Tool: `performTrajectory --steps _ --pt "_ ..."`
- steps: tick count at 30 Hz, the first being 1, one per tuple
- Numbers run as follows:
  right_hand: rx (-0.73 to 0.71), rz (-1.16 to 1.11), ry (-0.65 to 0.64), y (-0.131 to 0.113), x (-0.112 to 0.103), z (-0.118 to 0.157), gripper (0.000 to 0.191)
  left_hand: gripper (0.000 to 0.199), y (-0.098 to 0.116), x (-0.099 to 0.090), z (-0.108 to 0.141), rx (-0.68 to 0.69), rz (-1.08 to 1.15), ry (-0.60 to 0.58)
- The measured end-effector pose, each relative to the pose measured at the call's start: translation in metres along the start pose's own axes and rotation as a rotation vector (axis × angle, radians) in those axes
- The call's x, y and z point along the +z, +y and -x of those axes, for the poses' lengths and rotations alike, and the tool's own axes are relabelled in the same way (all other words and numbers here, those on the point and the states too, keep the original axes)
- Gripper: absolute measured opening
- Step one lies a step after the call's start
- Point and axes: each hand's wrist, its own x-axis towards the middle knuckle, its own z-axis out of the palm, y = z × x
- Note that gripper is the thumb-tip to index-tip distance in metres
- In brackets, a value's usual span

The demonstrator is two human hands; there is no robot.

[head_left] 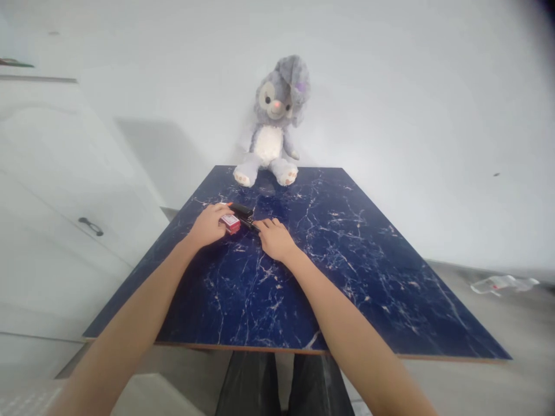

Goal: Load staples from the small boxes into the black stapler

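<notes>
On the left part of the blue tabletop, my left hand is closed around one end of a small red-and-white box, perhaps a card pack. Just behind the box lies a black block-like object with a bit of orange at its left end. My right hand rests to the right, its fingertips closed on a slim dark object that lies beside the box. The fingers partly cover this slim object, so its kind is unclear.
A grey plush rabbit sits at the far edge of the blue marbled table, against the white wall. A white cabinet with a dark handle stands at left. Clear plastic packaging lies on the floor at right.
</notes>
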Motion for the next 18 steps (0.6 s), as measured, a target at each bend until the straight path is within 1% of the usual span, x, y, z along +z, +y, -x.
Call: performTrajectory --steps 4,7,10,13,15,18 --pt "-0.009 0.002 0.031 0.000 0.001 0.001 0.047 0.050 0.001 0.001 0.002 -0.005 -0.016 0.001" --pt "0.014 -0.006 0.060 -0.001 0.002 0.000 0.040 0.050 0.001 0.000 0.002 -0.006 -0.014 -0.011" --pt "0.031 -0.069 0.083 0.001 0.005 -0.002 0.029 0.040 0.002 -0.003 0.001 -0.029 0.002 -0.073" --pt "0.010 -0.138 0.091 0.007 0.007 -0.004 0.026 0.031 0.006 -0.007 0.002 -0.054 0.052 -0.095" --pt "-0.019 -0.142 0.070 0.010 0.007 -0.004 0.028 0.030 0.010 -0.009 0.004 -0.098 0.096 -0.067" --pt "-0.040 -0.103 0.038 0.010 0.003 -0.001 0.034 0.034 0.018 -0.010 0.006 -0.190 0.204 0.031"
